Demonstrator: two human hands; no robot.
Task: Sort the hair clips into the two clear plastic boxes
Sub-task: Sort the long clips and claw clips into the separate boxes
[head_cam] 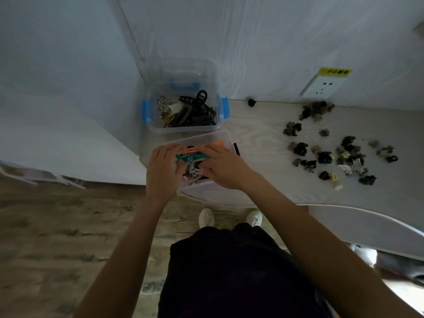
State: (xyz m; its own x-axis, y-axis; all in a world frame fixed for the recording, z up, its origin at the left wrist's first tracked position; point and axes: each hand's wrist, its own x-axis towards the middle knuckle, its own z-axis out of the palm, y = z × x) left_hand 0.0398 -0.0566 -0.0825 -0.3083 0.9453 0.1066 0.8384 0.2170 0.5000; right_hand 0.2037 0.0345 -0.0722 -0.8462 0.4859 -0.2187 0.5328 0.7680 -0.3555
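White walls fill the upper frame above your pale wood-grain table (263,143), wood floor (46,237) lower left. At centre, your left hand (161,173) and right hand (223,167) both grip a bundle of hair clips (191,156) over the near clear box (206,191), the far clear box (183,129) behind it. Small loose clips (332,152) scatter right.

Near box (220,191), table's left end: mouth blocked by both hands, left (161,171) and right (223,167), over the clips (192,157) inside.
Far box (183,111), just behind, against the wall (275,42): mouth open from above; blue latches (224,109) stand out at its sides.
Table (259,134) between boxes and loose clips (330,148): bare strip, passable.
Right half: scattered clips, narrow gaps only.
One black clip (251,102) at the wall edge.
Socket (323,84) on the wall above.
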